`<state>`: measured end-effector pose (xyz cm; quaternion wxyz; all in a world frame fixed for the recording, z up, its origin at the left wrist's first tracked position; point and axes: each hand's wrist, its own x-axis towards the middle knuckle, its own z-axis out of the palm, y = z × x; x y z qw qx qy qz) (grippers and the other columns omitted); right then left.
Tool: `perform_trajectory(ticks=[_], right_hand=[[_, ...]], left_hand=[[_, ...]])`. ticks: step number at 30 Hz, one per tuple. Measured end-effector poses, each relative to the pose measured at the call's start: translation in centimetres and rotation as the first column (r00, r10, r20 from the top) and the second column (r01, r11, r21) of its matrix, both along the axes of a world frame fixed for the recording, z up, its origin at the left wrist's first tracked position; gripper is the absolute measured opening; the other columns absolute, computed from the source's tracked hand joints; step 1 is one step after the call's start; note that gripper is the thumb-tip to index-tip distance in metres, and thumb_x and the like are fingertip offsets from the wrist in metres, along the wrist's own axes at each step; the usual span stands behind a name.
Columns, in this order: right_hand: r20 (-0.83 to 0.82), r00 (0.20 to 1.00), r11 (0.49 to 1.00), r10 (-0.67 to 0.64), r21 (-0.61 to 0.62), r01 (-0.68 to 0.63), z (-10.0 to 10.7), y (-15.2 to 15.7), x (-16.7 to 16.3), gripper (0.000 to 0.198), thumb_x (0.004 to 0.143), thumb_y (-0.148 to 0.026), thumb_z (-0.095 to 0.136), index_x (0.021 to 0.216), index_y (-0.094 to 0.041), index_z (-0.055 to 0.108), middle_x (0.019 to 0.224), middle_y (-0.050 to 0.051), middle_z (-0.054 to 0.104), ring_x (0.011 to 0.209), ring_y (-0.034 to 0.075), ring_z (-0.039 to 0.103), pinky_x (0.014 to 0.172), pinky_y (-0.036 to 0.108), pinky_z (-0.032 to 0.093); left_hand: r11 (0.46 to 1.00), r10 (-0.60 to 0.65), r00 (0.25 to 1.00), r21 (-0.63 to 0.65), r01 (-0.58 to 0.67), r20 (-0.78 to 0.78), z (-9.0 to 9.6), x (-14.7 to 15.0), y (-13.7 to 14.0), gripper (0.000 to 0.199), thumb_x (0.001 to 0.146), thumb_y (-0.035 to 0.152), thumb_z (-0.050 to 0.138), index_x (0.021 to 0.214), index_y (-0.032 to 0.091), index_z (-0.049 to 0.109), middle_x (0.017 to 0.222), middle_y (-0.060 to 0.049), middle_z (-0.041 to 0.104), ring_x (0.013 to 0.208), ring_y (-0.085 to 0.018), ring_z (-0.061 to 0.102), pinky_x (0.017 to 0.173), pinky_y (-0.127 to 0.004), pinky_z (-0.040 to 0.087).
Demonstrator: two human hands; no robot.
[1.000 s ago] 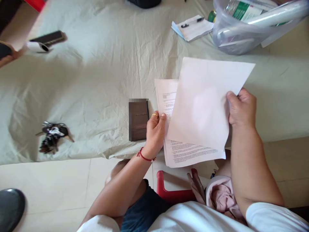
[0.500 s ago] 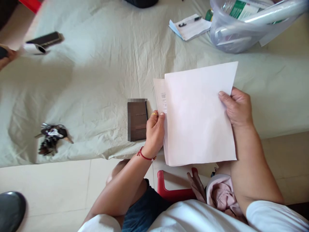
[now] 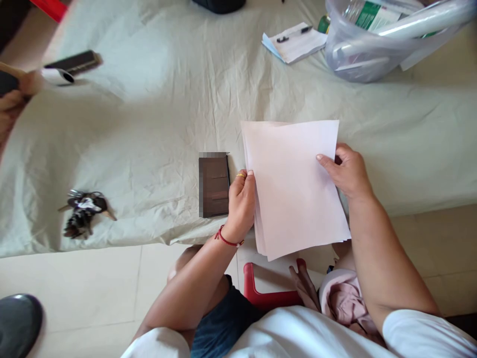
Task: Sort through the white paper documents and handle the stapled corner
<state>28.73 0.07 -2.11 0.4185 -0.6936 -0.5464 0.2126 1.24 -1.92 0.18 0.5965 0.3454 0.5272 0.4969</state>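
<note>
Several white sheets of paper (image 3: 298, 184) are held up over the table's near edge, blank side towards me. My left hand (image 3: 241, 201) pinches their left edge, thumb on top; it wears a yellow ring and a red string bracelet. On the right edge, my right hand (image 3: 345, 166) grips the sheets with its thumb in front and its fingers behind. The sheets are slightly out of line at the left and bottom. Just left of my left hand lies a dark phone (image 3: 214, 186), its screen partly blurred out.
A bunch of keys (image 3: 87, 211) lies on the cloth-covered table (image 3: 160, 129). Farther off are a notepad with pens (image 3: 294, 42), a plastic bag of items (image 3: 361, 59) and a white roll (image 3: 57, 76). Another person's hand (image 3: 13, 99) is at far left. A red stool (image 3: 272, 298) stands below.
My right hand has moved left and slightly down with the top sheet, which now covers the printed sheet beneath. My left hand has barely moved. The other person's hand has come further into view.
</note>
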Motion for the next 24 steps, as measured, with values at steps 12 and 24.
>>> perform_trajectory(ticks=[12, 24], right_hand=[[0.045, 0.997, 0.997, -0.066, -0.034, 0.067, -1.1, 0.3, -0.4, 0.031, 0.084, -0.046, 0.080, 0.106, -0.025, 0.075, 0.112, 0.010, 0.081, 0.104, 0.032, 0.076, 0.104, 0.054, 0.062], [-0.628, 0.766, 0.962, 0.137, -0.099, -0.253, 1.8, -1.1, -1.1, 0.067, 0.067, -0.063, 0.102, 0.119, -0.027, 0.079, 0.117, 0.007, 0.085, 0.109, 0.031, 0.082, 0.101, 0.055, 0.069]], left_hand=[[0.996, -0.079, 0.997, 0.036, 0.080, -0.014, -0.7, 0.0, 0.4, 0.032, 0.090, 0.045, 0.089, 0.097, 0.023, 0.067, 0.100, -0.004, 0.076, 0.085, -0.017, 0.068, 0.077, -0.027, 0.057], [0.961, -0.007, 0.986, 0.274, -0.039, 0.164, 0.7, -1.3, 3.0, 0.051, 0.078, 0.064, 0.097, 0.092, 0.024, 0.068, 0.099, -0.002, 0.073, 0.093, -0.017, 0.070, 0.087, -0.028, 0.059]])
